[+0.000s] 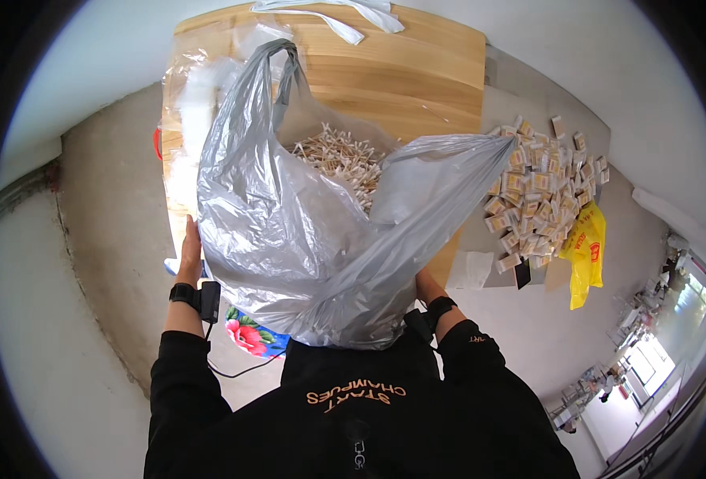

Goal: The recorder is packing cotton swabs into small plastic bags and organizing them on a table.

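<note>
A large grey plastic bag stands upright before me, its mouth open and its two handle loops pointing up and to the right. Inside it lies a heap of cotton swabs. My left hand rests along the bag's left side, with the visible fingers straight and pointing away from me. At the lower right of the bag is my right hand, mostly covered by the plastic, so its fingers are hidden.
The bag is on a wooden table. Clear plastic film covers its left part, and white plastic strips lie at the far edge. To the right is a pile of small packs beside a yellow bag. A flowered cloth shows below.
</note>
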Demonstrator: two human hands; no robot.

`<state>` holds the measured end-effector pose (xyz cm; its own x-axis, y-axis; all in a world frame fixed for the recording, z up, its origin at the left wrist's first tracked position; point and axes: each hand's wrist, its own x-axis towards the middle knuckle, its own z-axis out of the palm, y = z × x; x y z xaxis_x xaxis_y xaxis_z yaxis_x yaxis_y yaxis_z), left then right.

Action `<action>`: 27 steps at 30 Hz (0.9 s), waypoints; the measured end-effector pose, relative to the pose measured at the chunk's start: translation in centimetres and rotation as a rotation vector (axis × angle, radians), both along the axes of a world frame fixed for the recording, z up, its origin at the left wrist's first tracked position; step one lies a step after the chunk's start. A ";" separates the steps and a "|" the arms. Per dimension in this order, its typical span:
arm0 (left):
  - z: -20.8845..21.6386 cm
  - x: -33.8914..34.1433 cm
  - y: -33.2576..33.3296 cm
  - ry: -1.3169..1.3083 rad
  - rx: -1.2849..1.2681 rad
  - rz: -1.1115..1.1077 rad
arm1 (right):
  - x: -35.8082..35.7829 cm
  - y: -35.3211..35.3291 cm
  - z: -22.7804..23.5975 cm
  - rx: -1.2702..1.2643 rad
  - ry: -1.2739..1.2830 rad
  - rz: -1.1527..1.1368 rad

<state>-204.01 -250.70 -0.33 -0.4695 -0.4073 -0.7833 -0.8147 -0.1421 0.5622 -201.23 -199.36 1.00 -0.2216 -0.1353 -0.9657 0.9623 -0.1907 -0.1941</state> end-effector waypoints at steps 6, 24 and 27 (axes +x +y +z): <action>-2.5 2.5 -0.1 -0.206 0.373 0.086 | -0.8 0.0 0.3 -0.027 -0.072 0.010; 2.5 1.5 3.9 -0.154 0.492 -0.152 | -0.3 -1.0 -1.1 -0.226 -0.016 -0.025; 4.3 1.9 6.0 -0.183 0.484 -0.146 | -0.6 -0.3 -1.5 -0.260 0.056 -0.031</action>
